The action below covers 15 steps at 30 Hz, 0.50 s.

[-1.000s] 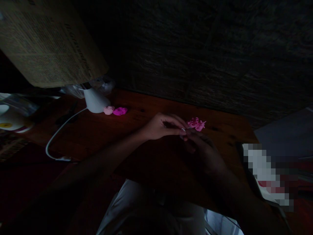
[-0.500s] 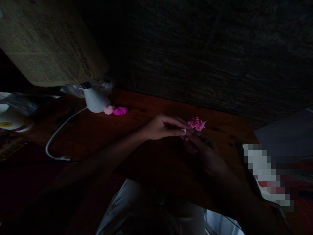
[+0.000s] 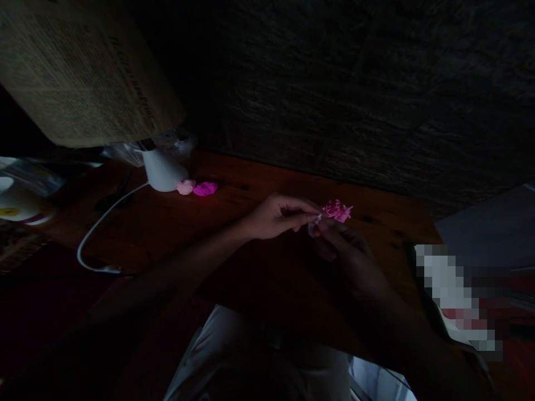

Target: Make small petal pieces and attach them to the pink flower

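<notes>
Between the fingertips of both hands is a small whitish piece (image 3: 314, 224), its kind too dark and small to make out. My left hand (image 3: 278, 216) comes in from the left, thumb and fingers pinched on it. From the right, my right hand (image 3: 351, 253) pinches the same piece with thumb and forefinger; its other fingers are in deep shadow. Just beyond the fingertips a pink, frilly, flower-like piece (image 3: 338, 211) shows above the tabletop. Whether it touches the hands I cannot tell.
On the wooden table (image 3: 259, 181) a pale pink lump (image 3: 186, 187) and a magenta lump (image 3: 205, 189) lie against a white lamp base (image 3: 161, 170). Its cable (image 3: 90, 236) curves to the front edge. A dark wall (image 3: 334, 100) stands behind; a pixelated device (image 3: 451, 295) lies right.
The fingertips have shifted slightly around the whitish piece, and more of it shows below the left thumb. The arms and the things on the table have hardly moved.
</notes>
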Motion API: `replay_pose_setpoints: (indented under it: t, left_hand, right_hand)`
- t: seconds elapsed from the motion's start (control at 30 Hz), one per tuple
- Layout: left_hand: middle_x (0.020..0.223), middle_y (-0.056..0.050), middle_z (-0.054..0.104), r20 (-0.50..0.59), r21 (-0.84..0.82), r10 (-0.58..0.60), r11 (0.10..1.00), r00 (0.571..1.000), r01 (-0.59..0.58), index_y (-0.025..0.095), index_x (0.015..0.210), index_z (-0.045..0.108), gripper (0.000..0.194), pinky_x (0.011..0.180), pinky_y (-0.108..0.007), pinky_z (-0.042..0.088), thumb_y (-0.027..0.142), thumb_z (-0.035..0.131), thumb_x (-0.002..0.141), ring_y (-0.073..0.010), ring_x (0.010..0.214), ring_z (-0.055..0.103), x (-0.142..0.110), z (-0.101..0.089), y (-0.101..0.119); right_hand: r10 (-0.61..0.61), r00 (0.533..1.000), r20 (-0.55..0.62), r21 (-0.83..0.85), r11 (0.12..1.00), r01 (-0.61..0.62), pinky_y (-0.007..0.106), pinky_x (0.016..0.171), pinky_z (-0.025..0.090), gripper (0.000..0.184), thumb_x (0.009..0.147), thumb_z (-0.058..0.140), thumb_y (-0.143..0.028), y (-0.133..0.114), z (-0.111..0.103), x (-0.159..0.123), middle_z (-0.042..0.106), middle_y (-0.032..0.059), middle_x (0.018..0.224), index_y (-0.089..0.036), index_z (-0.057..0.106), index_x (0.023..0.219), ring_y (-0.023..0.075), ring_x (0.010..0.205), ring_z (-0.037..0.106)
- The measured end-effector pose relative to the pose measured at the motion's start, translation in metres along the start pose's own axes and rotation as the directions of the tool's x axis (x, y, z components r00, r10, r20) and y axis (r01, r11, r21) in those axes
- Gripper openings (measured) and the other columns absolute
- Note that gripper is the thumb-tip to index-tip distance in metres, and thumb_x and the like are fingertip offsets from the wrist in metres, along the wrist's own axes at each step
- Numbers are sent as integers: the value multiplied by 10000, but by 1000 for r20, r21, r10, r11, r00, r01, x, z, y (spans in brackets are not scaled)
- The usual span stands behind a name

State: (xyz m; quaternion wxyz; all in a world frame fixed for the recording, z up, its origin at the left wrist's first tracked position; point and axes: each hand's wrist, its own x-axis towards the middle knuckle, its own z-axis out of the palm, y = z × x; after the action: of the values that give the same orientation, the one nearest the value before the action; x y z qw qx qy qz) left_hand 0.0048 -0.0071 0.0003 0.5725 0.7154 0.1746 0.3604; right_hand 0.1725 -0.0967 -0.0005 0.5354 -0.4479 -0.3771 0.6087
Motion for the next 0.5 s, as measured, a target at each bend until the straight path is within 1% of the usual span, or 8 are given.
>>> replay_pose_setpoints:
  t: [0.07, 0.13, 0.33, 0.43, 0.5]
  left_hand:
    - [1102, -142, 761, 0, -9, -10, 1000, 1000, 10, 116, 1025, 764, 242, 573, -186, 486, 305, 707, 885, -80, 688, 641, 0, 0, -1]
    - [1100, -142, 758, 0, -22, -22, 999, 1000, 22, 115, 1019, 761, 255, 574, -189, 483, 322, 714, 879, -80, 686, 633, 0, 1, -2]
    - [1098, -140, 749, 26, -84, -50, 995, 998, 52, 122, 1030, 760, 290, 579, -194, 483, 353, 738, 858, -102, 745, 659, 1, 2, -1]
    - [1146, -149, 736, 41, -104, -45, 993, 998, 49, 125, 1001, 768, 277, 591, -196, 487, 348, 761, 838, -116, 791, 676, 1, 2, 0]
    - [1142, -150, 736, 55, -113, -39, 993, 998, 45, 124, 985, 772, 273, 601, -203, 491, 352, 767, 834, -119, 792, 677, 1, 2, 0]
  right_hand:
    - [-3, 1000, -19, 8, 1000, 3, 229, 466, 216, 239, 743, 855, -380, 2, 0, 0, 474, -50, 625, -202, 740, 853, 68, 527, 326]
    - [-7, 999, -34, 2, 1000, 7, 228, 466, 220, 234, 728, 866, -364, 3, -1, 1, 485, -46, 639, -210, 757, 867, 72, 537, 328]
    - [-36, 999, -36, -36, 999, 35, 237, 466, 254, 226, 732, 855, -408, 4, -2, 2, 518, -33, 646, -232, 755, 832, 89, 539, 349]
    - [-52, 998, -21, -88, 995, 50, 245, 468, 244, 224, 755, 833, -421, 3, -2, 0, 522, -33, 641, -234, 748, 844, 92, 531, 346]
    - [-70, 998, 2, -122, 990, 69, 251, 472, 231, 215, 783, 812, -426, 3, -1, -1, 512, -36, 623, -232, 746, 850, 92, 523, 340]
